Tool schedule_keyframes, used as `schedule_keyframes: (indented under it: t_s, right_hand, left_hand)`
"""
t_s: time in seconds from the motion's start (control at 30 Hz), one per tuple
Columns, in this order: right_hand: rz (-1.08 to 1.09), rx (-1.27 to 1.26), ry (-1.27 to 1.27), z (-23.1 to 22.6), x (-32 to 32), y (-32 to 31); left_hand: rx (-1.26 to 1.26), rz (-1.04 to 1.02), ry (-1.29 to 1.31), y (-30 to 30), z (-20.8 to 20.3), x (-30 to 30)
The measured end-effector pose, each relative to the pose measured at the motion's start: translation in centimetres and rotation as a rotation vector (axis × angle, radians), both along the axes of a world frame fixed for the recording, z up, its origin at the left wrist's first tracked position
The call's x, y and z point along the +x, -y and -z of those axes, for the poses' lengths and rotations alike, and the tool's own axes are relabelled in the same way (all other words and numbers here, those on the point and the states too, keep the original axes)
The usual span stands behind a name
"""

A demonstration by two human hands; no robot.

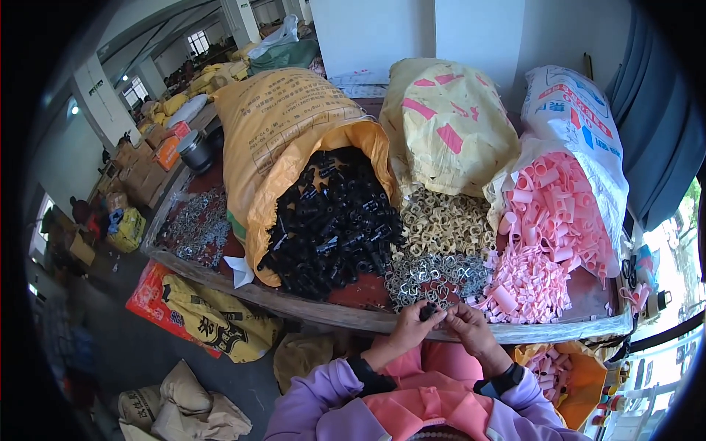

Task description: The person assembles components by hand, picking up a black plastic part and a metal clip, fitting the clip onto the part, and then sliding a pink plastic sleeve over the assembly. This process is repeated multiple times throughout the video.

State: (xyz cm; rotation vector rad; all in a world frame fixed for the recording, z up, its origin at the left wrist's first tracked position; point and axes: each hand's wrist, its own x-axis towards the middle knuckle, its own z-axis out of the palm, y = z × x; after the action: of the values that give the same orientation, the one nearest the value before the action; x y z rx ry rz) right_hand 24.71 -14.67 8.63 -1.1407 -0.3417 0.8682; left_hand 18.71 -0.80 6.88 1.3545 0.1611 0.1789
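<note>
My left hand (407,331) is closed round a small black plastic part (427,312) just over the table's front edge. Fingertips almost meeting it, my right hand (474,332) is pinched; whatever lies in that pinch is too small to make out. Right behind both hands is a heap of bent metal wire pieces (430,278). Small beige plastic parts (447,224) spread behind the metal. Left of these, black plastic parts (331,235) spill from an orange woven sack (287,110). To the right lie short pink pieces (531,283) and pink plastic tubes (562,206).
A pale yellow sack (448,121) and a white sack (573,103) stand at the back of the table. More metal pieces (198,228) and a metal pot (194,151) sit at the left. An orange bag (581,378) of pink parts is below right; paper sacks (184,404) lie on the floor.
</note>
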Motion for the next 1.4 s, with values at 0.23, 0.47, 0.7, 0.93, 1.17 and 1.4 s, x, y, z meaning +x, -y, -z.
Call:
schedule_keyframes:
  t_s: [0.23, 0.47, 0.7, 0.93, 1.17, 1.4]
  right_hand:
    - [0.155, -0.401, 1.092, -1.5, 0.0, 0.1]
    - [0.072, -0.236, 0.487, -0.8, 0.8, -0.1]
    - [0.047, -0.055, -0.073, 0.3, 1.9, -0.3]
    - [0.092, -0.073, 0.105, 0.6, 2.8, -0.1]
    - [0.232, -0.076, 0.336, 0.2, 2.3, -0.5]
    - [0.157, -0.467, 1.017, 0.1, 3.0, 0.4]
  left_hand:
    - [-0.199, 0.025, -0.114, 0.6, 0.5, 0.3]
    - [-0.161, 0.054, -0.155, -0.1, -0.7, 0.7]
    - [-0.119, 0.091, -0.187, -0.3, -0.5, 1.9]
    - [-0.191, 0.113, -0.202, -1.2, -0.4, 2.6]
    - [-0.665, 0.151, -0.272, -2.2, -1.1, 2.5]
    - [-0.636, 0.12, -0.243, -2.4, -0.8, 1.2]
